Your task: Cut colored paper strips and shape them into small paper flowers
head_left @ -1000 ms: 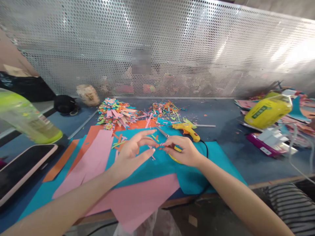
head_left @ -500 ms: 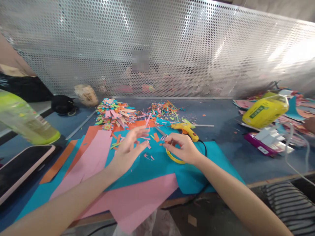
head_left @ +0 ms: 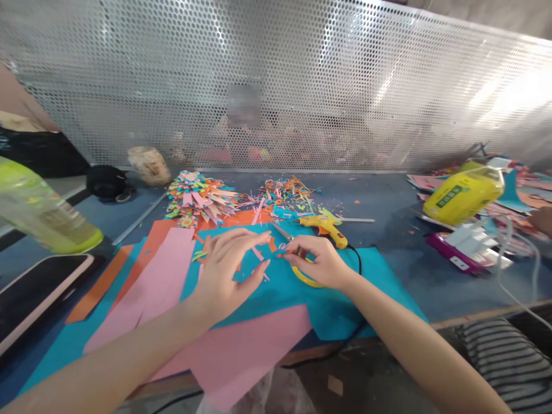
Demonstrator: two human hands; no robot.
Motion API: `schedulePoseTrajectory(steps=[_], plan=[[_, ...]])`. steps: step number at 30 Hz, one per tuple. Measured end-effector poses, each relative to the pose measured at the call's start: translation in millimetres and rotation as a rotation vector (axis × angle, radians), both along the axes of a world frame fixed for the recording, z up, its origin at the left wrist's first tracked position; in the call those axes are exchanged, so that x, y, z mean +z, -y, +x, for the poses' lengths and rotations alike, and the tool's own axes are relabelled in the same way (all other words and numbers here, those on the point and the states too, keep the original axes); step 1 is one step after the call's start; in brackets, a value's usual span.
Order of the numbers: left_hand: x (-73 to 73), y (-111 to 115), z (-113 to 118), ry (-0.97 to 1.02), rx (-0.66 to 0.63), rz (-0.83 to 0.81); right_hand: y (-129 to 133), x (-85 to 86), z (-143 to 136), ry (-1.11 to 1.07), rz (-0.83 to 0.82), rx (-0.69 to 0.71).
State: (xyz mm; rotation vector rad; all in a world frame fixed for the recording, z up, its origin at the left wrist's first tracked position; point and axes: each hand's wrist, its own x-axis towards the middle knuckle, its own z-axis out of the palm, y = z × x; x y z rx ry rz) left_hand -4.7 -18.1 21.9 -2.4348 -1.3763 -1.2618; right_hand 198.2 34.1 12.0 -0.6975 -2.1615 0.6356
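While the left hand (head_left: 224, 273) gapes, grasping nothing, the right hand (head_left: 319, 261) pinches a scrap (head_left: 282, 254) on its left, outline unclear, and partly hides the scissors (head_left: 303, 278) beneath.

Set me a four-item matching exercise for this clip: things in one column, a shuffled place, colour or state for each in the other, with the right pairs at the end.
Column one
1. Left hand
2. Scissors
3. Glue gun
4. Smartphone

Column two
A. Yellow body, with a black cord at its handle
B. At the picture's left edge, dark screen with a pink rim
C. Open, thumb apart from the fingertips, nothing visibly held
D. Partly hidden by the right hand, yellow handle showing

Right pairs: 1-C, 2-D, 3-A, 4-B
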Motion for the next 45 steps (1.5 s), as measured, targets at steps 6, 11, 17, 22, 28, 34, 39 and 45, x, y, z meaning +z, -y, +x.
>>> schedulePoseTrajectory(steps=[6,11,17,22,28,34,39,45], plan=[[2.6,0,3,0.119,-0.038,-0.158,1,0.3,0,0.012,0.029,0.001],[-0.3,-1,7,0.266,-0.092,-0.255,0,-1.2,1,0.043,0.121,0.015],[-4.7,-2,8,0.435,-0.107,-0.378,0,-1.4,1,0.077,0.215,0.034],[-6.5,-3,7,0.487,-0.121,-0.415,1,-0.3,0,0.065,0.229,0.049],[-7.2,-5,6,0.523,-0.142,-0.455,1,-0.7,-1,0.068,0.233,0.038],[-5.9,-5,6,0.477,-0.164,-0.453,1,-1.8,0,0.052,0.198,0.047],[-0.8,-1,2,0.414,-0.248,-0.401,2,-1.0,0,-0.01,0.101,0.064],[3.3,-1,2,0.49,-0.21,-0.434,5,3.8,0,-0.085,-0.076,0.101]])
